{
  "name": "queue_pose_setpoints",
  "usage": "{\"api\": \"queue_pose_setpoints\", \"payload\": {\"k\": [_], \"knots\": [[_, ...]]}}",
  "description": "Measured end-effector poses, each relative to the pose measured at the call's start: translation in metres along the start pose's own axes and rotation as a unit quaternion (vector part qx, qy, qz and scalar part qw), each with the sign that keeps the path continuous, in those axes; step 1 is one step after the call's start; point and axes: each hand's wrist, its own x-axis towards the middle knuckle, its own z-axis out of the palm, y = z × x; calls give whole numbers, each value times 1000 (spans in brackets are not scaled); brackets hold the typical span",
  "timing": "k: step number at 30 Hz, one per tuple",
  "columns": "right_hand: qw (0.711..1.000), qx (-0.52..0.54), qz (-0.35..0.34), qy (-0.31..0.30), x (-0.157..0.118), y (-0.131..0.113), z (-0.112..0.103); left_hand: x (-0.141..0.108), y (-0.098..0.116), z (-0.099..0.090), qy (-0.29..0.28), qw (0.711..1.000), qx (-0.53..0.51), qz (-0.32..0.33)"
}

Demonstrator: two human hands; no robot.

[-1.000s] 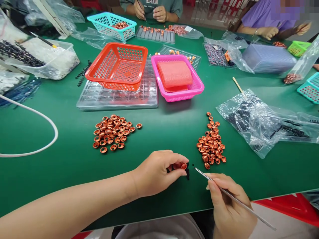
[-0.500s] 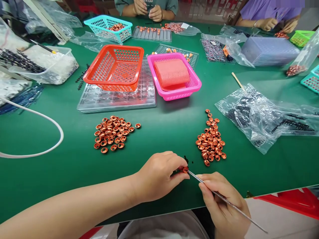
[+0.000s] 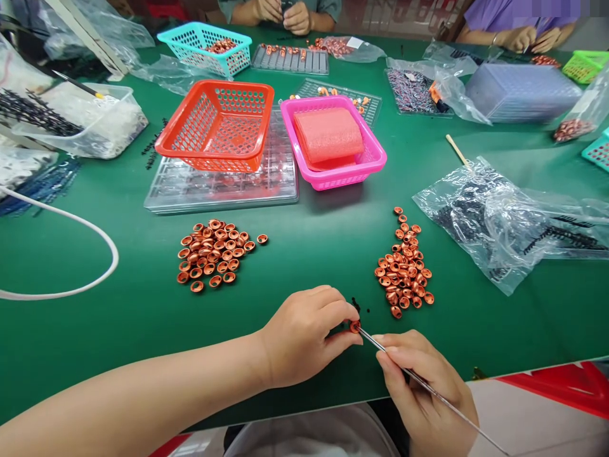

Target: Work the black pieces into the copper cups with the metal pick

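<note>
Between thumb and fingers, my left hand (image 3: 309, 336) pinches a small copper-coloured cup (image 3: 354, 326) near the table's front edge. My right hand (image 3: 423, 387) grips a thin metal tool (image 3: 440, 398), whose tip touches the cup's opening. Small black pieces (image 3: 356, 303) lie on the table just beyond my left fingertips. One pile of copper cups (image 3: 209, 254) sits to the left, beyond my left forearm. Another pile of copper cups (image 3: 404, 273) lies beyond my right hand.
An orange basket (image 3: 166, 143) rests on clear trays (image 3: 219, 198), beside a pink basket (image 3: 328, 178) with pink foam. Plastic bags of black parts (image 3: 480, 222) lie at right. A white cable (image 3: 95, 225) curves at left. Two people's hands (image 3: 297, 18) (image 3: 533, 39) are across the table.
The view has shifted slightly. Both hands keep nearly the same pose, with the tool tip still at the cup.
</note>
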Motion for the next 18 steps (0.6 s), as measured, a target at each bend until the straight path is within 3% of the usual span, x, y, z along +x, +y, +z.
{"api": "queue_pose_setpoints", "payload": {"k": [14,18], "knots": [[1000,-2,-11,2,1,-1,1,-1,0,2,13,999,-34,14],[1000,-9,-18,-5,2,-2,0,0,3,1,-3,998,-60,-20]]}}
